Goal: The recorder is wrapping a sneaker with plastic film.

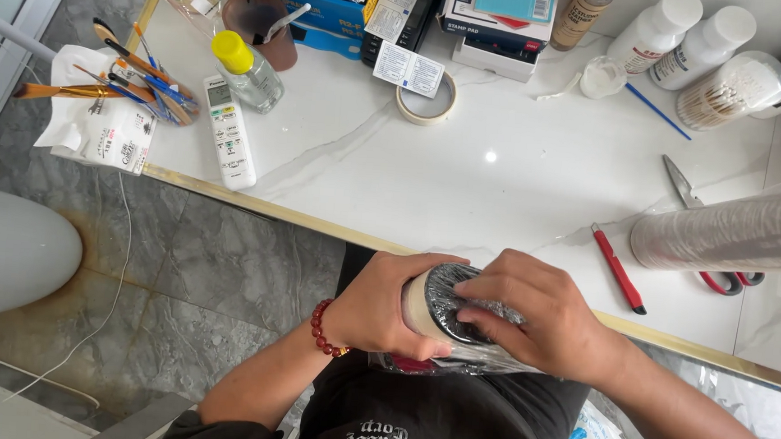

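Note:
My left hand [376,302], with a red bead bracelet at the wrist, grips a round cream-sided object with a dark top [435,299] that is covered in clear plastic wrap. My right hand [538,317] lies over the object's dark top, fingers pressing the crinkled wrap against it. Both hands hold it just below the table's gold front edge [282,215], above my lap. A bit of red shows under the wrapped bundle.
On the white marble table lie a big roll of clear wrap [733,233], a red cutter [618,270], scissors [693,215], a tape ring [426,98], a white remote [229,133], a yellow-capped bottle [248,72], paintbrushes [124,77] and bottles [673,33]. Grey tiled floor lies on the left.

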